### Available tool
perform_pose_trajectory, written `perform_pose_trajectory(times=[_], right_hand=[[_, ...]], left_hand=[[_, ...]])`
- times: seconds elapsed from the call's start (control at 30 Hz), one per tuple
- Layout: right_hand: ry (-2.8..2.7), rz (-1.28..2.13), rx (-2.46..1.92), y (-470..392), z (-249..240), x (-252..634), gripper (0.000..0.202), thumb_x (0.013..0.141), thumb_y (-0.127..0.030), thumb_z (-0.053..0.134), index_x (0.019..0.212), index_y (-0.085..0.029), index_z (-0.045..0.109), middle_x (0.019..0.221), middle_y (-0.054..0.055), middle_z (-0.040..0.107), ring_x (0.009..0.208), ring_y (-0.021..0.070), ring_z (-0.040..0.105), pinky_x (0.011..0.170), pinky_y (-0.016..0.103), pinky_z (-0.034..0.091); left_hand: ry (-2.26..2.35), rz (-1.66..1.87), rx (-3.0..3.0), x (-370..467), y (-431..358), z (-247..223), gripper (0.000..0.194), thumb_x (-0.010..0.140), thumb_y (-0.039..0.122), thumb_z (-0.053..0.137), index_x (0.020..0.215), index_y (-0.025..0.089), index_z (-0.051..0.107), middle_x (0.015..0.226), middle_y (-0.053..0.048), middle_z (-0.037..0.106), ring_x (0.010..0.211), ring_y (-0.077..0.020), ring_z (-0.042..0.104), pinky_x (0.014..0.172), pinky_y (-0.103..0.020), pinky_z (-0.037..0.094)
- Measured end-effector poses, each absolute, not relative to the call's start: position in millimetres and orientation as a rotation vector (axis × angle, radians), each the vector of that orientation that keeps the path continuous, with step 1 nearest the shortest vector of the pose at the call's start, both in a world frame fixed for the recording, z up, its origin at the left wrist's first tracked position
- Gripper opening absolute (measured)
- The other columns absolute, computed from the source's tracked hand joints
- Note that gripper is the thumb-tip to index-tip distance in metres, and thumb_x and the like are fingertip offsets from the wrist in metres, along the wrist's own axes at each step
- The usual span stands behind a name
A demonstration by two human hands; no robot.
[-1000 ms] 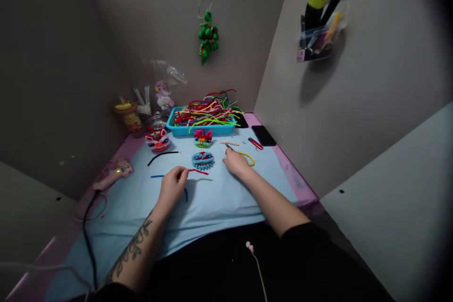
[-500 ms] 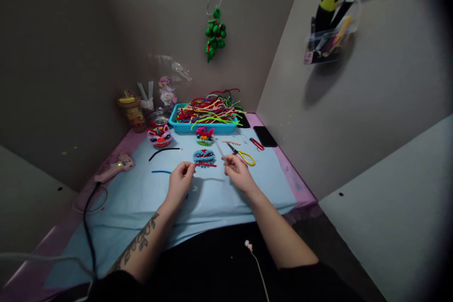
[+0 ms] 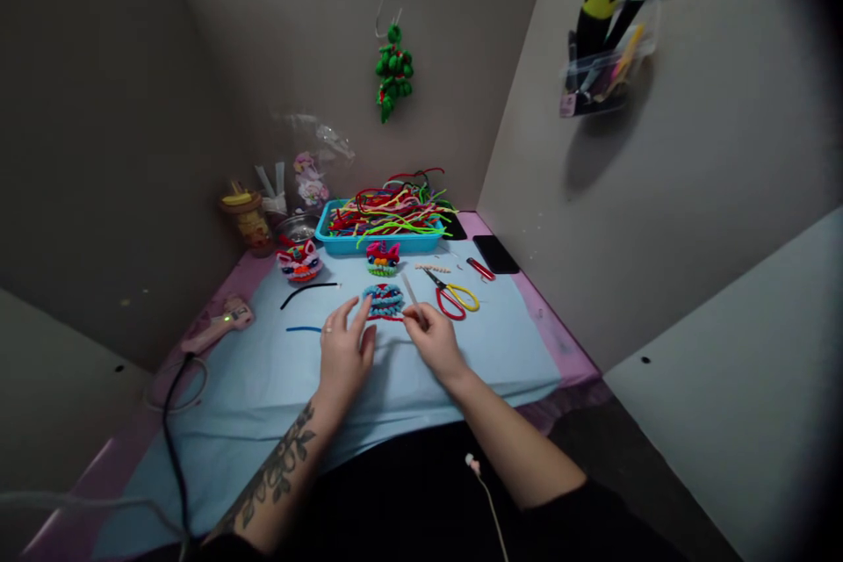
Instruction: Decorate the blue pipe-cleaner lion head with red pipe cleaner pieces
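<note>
My right hand is closed in a pinch at the right end of a short red pipe cleaner. A slim grey strip-like tool, perhaps tweezers, sticks up from the same hand. To its left, my left hand has its fingers apart and holds nothing I can see; its fingertips are close to the light-blue and red pipe-cleaner animal head. That head lies on the blue cloth just beyond both hands. Scissors with one yellow and one red handle lie right of my right hand.
Behind stands a blue tray heaped with colourful pipe cleaners. Two more animal heads, one red-pink and one pink-green, sit before it. A pink glue gun lies left, and a black phone right.
My left hand has let go of the red pipe cleaner and spread its fingers. My right hand has moved slightly left and down and now pinches the pipe cleaner's right end.
</note>
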State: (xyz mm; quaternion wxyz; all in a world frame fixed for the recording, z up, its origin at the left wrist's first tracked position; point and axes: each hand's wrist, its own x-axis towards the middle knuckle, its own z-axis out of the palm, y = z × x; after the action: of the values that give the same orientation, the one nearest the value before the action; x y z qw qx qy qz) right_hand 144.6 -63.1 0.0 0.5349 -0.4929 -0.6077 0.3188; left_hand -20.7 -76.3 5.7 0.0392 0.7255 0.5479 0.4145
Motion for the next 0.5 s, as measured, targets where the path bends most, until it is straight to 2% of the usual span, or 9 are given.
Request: perform_pose_trajectory(times=[0.07, 0.13, 0.3, 0.4, 0.5], right_hand=[[-1.513, 0.741, -1.148, -67.1, 1.1, 142.1, 0.014, 0.08, -0.027, 0.051, 0.081, -0.018, 0.061, 0.071, 0.0, 0.058, 0.063, 0.0132, 0.051, 0.06, 0.024, 0.041], [-1.554, 0.744, -1.126, -70.4, 1.8, 139.2, 0.014, 0.081, -0.027, 0.05, 0.082, -0.018, 0.061, 0.071, 0.0, 0.058, 0.064, 0.0134, 0.051, 0.061, 0.024, 0.041], [-1.558, 0.797, -1.096, -72.7, -2.2, 139.1, 0.017, 0.083, -0.032, 0.052, 0.088, -0.018, 0.06, 0.077, 0.001, 0.059, 0.067, 0.0138, 0.051, 0.061, 0.024, 0.042], [-1.577, 0.726, -1.027, -74.0, -3.4, 144.7, 0.023, 0.088, -0.034, 0.046, 0.098, -0.018, 0.059, 0.089, 0.005, 0.058, 0.077, 0.0159, 0.054, 0.07, 0.027, 0.044], [-1.592, 0.627, -0.98, -77.7, -0.5, 149.0, 0.024, 0.091, -0.03, 0.041, 0.093, -0.019, 0.062, 0.088, 0.006, 0.057, 0.083, 0.017, 0.055, 0.074, 0.029, 0.044]], left_hand=[[1.645, 1.14, 2.435, -16.1, -81.2, 12.3, 0.032, 0.085, 0.026, 0.053, 0.116, 0.026, 0.061, 0.119, -0.01, 0.061, 0.113, -0.0281, 0.05, 0.1, -0.049, 0.031], [1.572, 1.017, 2.521, -13.7, -82.6, 14.2, 0.026, 0.086, 0.025, 0.052, 0.109, 0.026, 0.065, 0.109, -0.009, 0.067, 0.105, -0.0265, 0.055, 0.099, -0.05, 0.032], [1.423, 1.041, 2.33, -16.8, -78.1, 7.2, 0.02, 0.087, 0.026, 0.05, 0.094, 0.021, 0.068, 0.092, -0.008, 0.071, 0.085, -0.0205, 0.062, 0.08, -0.035, 0.046], [1.449, 1.14, 2.019, -17.6, -76.1, 7.7, 0.021, 0.087, 0.031, 0.049, 0.089, 0.019, 0.067, 0.085, -0.006, 0.07, 0.075, -0.0177, 0.062, 0.071, -0.029, 0.048], [1.441, 1.161, 1.767, -16.0, -74.1, 11.0, 0.024, 0.085, 0.035, 0.049, 0.082, 0.017, 0.065, 0.075, -0.005, 0.068, 0.066, -0.0163, 0.061, 0.062, -0.027, 0.047]])
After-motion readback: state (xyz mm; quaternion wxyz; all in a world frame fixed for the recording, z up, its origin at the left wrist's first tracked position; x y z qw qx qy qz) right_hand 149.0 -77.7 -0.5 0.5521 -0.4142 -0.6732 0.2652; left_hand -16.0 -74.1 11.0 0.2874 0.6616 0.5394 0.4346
